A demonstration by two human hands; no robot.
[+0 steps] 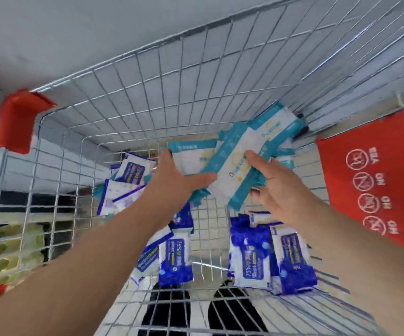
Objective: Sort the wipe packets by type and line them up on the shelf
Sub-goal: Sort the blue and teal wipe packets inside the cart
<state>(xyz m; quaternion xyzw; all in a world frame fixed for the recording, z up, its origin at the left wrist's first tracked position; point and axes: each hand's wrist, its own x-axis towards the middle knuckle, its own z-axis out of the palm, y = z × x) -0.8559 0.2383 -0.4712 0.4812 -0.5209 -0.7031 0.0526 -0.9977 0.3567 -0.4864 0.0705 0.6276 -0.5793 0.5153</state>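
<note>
Both my arms reach down into a wire shopping cart full of wipe packets. Teal-and-white packets pile at the far right of the basket. Dark blue "75%" packets lie near me, with more blue-and-white ones at the left. My right hand pinches a teal-and-white packet, thumb on top. My left hand grips the same bunch of teal packets from the left, its thumb against that packet's near end, its fingertips on another teal packet.
Red plastic corner guards cap the cart's left rim. A red child-seat flap with warning icons hangs at the right. Through the mesh on the lower left, yellow-green goods show. Dark shoes appear under the basket.
</note>
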